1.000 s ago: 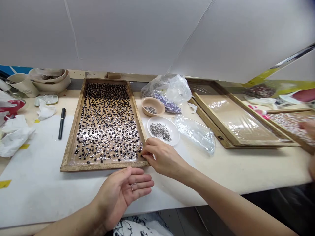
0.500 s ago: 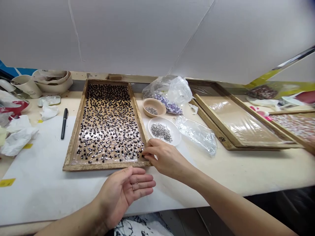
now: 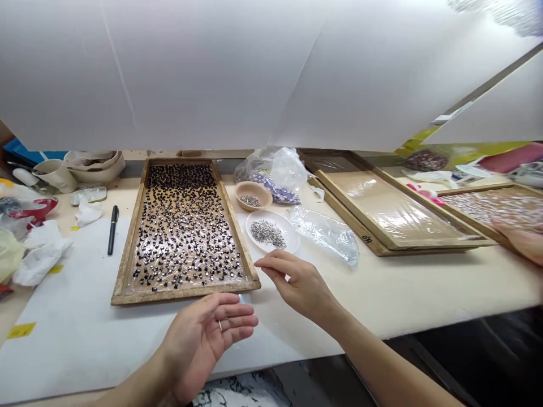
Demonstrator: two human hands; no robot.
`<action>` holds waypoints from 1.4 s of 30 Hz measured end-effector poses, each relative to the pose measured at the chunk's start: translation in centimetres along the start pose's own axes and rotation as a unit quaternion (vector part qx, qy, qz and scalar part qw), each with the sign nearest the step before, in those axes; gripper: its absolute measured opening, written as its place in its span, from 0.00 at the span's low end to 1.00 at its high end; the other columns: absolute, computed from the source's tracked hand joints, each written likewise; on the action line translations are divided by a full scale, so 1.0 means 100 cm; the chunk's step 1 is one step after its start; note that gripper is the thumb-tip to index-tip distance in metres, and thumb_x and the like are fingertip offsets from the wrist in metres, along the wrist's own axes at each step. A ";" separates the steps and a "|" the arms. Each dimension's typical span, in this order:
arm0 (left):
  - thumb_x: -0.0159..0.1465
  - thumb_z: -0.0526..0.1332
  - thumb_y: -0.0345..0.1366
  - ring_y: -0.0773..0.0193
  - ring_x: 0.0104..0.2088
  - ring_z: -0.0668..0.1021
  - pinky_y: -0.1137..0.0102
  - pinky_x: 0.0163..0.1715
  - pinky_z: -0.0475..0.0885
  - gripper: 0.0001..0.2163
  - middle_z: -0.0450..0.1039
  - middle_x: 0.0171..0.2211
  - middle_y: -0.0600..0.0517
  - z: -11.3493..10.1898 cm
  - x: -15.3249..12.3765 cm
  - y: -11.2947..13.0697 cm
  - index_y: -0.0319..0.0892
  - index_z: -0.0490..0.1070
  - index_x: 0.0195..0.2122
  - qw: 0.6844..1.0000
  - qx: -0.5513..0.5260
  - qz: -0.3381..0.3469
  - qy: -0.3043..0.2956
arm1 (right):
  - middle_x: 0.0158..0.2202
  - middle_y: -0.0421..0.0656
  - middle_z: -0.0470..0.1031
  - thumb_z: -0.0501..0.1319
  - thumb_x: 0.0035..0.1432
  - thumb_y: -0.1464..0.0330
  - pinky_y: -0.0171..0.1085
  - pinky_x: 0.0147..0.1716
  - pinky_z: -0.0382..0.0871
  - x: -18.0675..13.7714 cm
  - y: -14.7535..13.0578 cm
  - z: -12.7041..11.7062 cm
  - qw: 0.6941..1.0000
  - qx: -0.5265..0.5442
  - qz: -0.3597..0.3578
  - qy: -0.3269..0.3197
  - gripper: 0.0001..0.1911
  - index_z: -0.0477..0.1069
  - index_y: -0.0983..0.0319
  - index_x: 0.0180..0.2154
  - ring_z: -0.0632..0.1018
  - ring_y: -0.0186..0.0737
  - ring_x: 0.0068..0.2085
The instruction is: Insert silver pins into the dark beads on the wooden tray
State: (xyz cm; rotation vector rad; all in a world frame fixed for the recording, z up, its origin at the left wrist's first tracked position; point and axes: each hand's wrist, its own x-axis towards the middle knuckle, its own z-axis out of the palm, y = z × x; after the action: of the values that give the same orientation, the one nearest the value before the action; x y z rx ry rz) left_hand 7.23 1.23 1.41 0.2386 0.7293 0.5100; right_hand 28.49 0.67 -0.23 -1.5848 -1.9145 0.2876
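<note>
A wooden-framed tray [image 3: 186,294] covered with clear film holds many small shiny black pieces [image 3: 182,226], packed densely at its far end and scattered nearer me. My left hand [image 3: 207,333] lies palm up just below the tray's near edge, fingers stretched out, a ring on one finger, the palm bare. Beyond the tray's near right corner is my right hand [image 3: 301,282], thumb and fingertips pinched together; anything between them is too small to make out. Just past it, a white dish [image 3: 292,240] holds a heap of tiny silver bits [image 3: 267,233].
A tan bowl [image 3: 265,195] of silver bits, a bag of purple pieces [image 3: 278,186] and a flat plastic bag [image 3: 331,234] sit right of the tray. Film-covered frames [image 3: 394,215] are stacked further right, near another person's hand [image 3: 524,240]. A pen [image 3: 112,229] lies left.
My right hand has drawn back from the tray's near right corner, to the right, still pinched. My left hand stays palm up. The whole view has shifted slightly.
</note>
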 end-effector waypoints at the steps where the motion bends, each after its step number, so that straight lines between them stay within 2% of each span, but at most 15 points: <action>1: 0.63 0.53 0.36 0.56 0.40 0.78 0.62 0.47 0.66 0.11 0.76 0.37 0.38 0.000 -0.004 0.002 0.32 0.69 0.38 1.000 0.010 0.005 0.010 | 0.30 0.43 0.75 0.51 0.60 0.72 0.35 0.30 0.71 -0.005 0.002 -0.001 1.000 0.003 0.011 0.021 0.12 0.74 0.61 0.36 0.76 0.36 0.31; 5: 0.62 0.54 0.34 0.61 0.34 0.77 0.66 0.39 0.67 0.09 0.75 0.33 0.41 0.011 -0.016 0.016 0.34 0.69 0.36 0.996 0.079 0.002 0.033 | 0.31 0.43 0.75 0.51 0.61 0.68 0.35 0.27 0.71 -0.026 0.012 -0.004 0.993 0.007 0.072 0.095 0.11 0.73 0.60 0.38 0.76 0.37 0.30; 8: 0.62 0.53 0.33 0.60 0.33 0.76 0.64 0.41 0.67 0.08 0.74 0.32 0.42 0.036 -0.006 0.033 0.34 0.68 0.33 0.988 0.149 0.015 0.024 | 0.32 0.44 0.74 0.52 0.61 0.67 0.34 0.25 0.69 -0.040 0.020 -0.001 0.983 -0.002 0.099 0.153 0.10 0.71 0.60 0.38 0.75 0.37 0.30; 12: 0.60 0.54 0.33 0.57 0.34 0.75 0.59 0.45 0.66 0.07 0.72 0.31 0.40 0.084 0.042 0.053 0.33 0.67 0.32 0.958 0.261 0.118 0.004 | 0.31 0.43 0.72 0.52 0.61 0.68 0.35 0.25 0.68 -0.049 0.030 0.006 0.971 -0.011 0.105 0.217 0.09 0.70 0.60 0.39 0.72 0.36 0.28; 15: 0.62 0.53 0.38 0.49 0.46 0.73 0.57 0.50 0.61 0.14 0.70 0.42 0.33 0.113 0.090 0.056 0.30 0.67 0.40 0.944 0.288 0.157 -0.024 | 0.32 0.43 0.72 0.53 0.61 0.69 0.36 0.28 0.69 -0.052 0.036 0.010 0.967 -0.002 0.119 0.224 0.08 0.70 0.60 0.39 0.72 0.35 0.28; 19: 0.60 0.57 0.43 0.50 0.58 0.63 0.58 0.60 0.41 0.22 0.62 0.56 0.37 0.127 0.134 0.050 0.35 0.64 0.51 0.929 0.321 0.170 -0.071 | 0.32 0.43 0.72 0.53 0.61 0.69 0.37 0.29 0.70 -0.052 0.037 0.011 0.967 0.011 0.126 0.221 0.08 0.70 0.60 0.38 0.72 0.36 0.28; 21: 0.61 0.55 0.44 0.50 0.58 0.64 0.59 0.60 0.39 0.24 0.59 0.59 0.38 0.126 0.140 0.049 0.35 0.61 0.54 0.924 0.334 0.164 -0.092 | 0.32 0.43 0.73 0.53 0.61 0.70 0.36 0.29 0.70 -0.051 0.035 0.011 0.969 0.013 0.114 0.221 0.08 0.71 0.60 0.37 0.73 0.36 0.29; 24: 0.62 0.52 0.46 0.49 0.55 0.68 0.58 0.57 0.50 0.25 0.60 0.58 0.35 0.119 0.131 0.053 0.34 0.60 0.56 0.916 0.353 0.157 -0.105 | 0.32 0.43 0.73 0.53 0.60 0.71 0.35 0.29 0.70 -0.050 0.033 0.011 0.971 0.016 0.093 0.221 0.09 0.72 0.60 0.38 0.75 0.37 0.31; 27: 0.62 0.53 0.45 0.51 0.43 0.77 0.58 0.52 0.60 0.22 0.65 0.54 0.33 0.103 0.107 0.062 0.33 0.64 0.52 0.903 0.385 0.171 -0.082 | 0.33 0.43 0.74 0.53 0.61 0.71 0.34 0.29 0.70 -0.051 0.035 0.014 0.974 0.011 0.073 0.216 0.10 0.73 0.60 0.38 0.75 0.37 0.32; 31: 0.56 0.61 0.34 0.62 0.26 0.78 0.60 0.45 0.65 0.11 0.73 0.44 0.42 0.066 0.059 0.071 0.37 0.70 0.40 0.869 0.444 0.214 -0.029 | 0.26 0.40 0.74 0.52 0.61 0.67 0.33 0.27 0.69 -0.054 0.038 0.016 0.973 -0.018 0.081 0.213 0.12 0.73 0.61 0.39 0.75 0.35 0.27; 33: 0.56 0.60 0.33 0.68 0.21 0.76 0.62 0.42 0.67 0.09 0.75 0.41 0.47 0.043 0.032 0.075 0.40 0.71 0.38 0.852 0.471 0.227 -0.009 | 0.22 0.38 0.72 0.51 0.62 0.64 0.33 0.25 0.68 -0.055 0.039 0.014 0.973 -0.040 0.118 0.193 0.14 0.73 0.62 0.37 0.74 0.34 0.23; 34: 0.58 0.58 0.35 0.72 0.17 0.73 0.63 0.40 0.69 0.08 0.75 0.39 0.50 0.030 0.019 0.077 0.42 0.71 0.38 0.824 0.507 0.251 0.009 | 0.21 0.38 0.73 0.51 0.62 0.63 0.33 0.25 0.68 -0.055 0.039 0.011 0.974 -0.055 0.134 0.176 0.14 0.73 0.62 0.35 0.74 0.34 0.23; 36: 0.59 0.56 0.39 0.70 0.17 0.72 0.64 0.39 0.70 0.10 0.75 0.26 0.55 0.006 -0.006 0.081 0.43 0.72 0.38 0.782 0.554 0.277 0.066 | 0.25 0.40 0.74 0.51 0.61 0.63 0.33 0.26 0.67 -0.052 0.040 0.006 0.974 -0.093 0.149 0.141 0.15 0.73 0.61 0.32 0.75 0.35 0.25; 38: 0.58 0.57 0.43 0.62 0.27 0.76 0.66 0.39 0.69 0.13 0.67 0.14 0.57 -0.018 -0.025 0.089 0.44 0.73 0.41 0.743 0.570 0.320 0.145 | 0.29 0.40 0.75 0.51 0.60 0.65 0.34 0.27 0.66 -0.046 0.043 0.001 0.972 -0.137 0.153 0.114 0.14 0.73 0.60 0.31 0.75 0.35 0.26; 42: 0.56 0.58 0.46 0.59 0.34 0.76 0.65 0.40 0.68 0.16 0.68 0.17 0.57 -0.055 -0.041 0.108 0.45 0.72 0.43 0.686 0.546 0.406 0.256 | 0.36 0.40 0.75 0.50 0.60 0.69 0.34 0.28 0.66 -0.032 0.046 0.000 0.965 -0.205 0.157 0.038 0.14 0.74 0.59 0.40 0.76 0.36 0.30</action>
State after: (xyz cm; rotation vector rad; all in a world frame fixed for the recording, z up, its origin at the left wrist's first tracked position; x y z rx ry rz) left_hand -3.06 8.53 3.84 1.6688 1.4392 0.9542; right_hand 32.47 -1.17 -3.78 -2.1435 -1.7340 -0.0488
